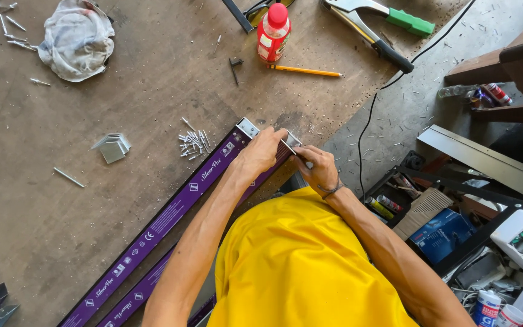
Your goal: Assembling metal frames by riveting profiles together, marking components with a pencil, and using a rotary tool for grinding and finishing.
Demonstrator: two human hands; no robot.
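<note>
A long metal profile wrapped in purple film (171, 218) lies diagonally on the brown worktable (92, 194), with a bare metal corner piece (248, 127) at its far end. My left hand (261, 151) presses down on that end of the profile. My right hand (316, 169) is closed around a thin silver tool or rivet (288, 147), its tip touching the profile end beside my left fingers. A second purple profile (134, 297) lies parallel, nearer to me.
A pile of rivets (192, 143) and a stack of small metal angles (112, 147) lie left of the profile. Farther back are a red bottle (273, 33), a yellow pencil (304, 71), a green-handled riveter (376, 27) and a rag (77, 39). Boxes and cans crowd the floor at right.
</note>
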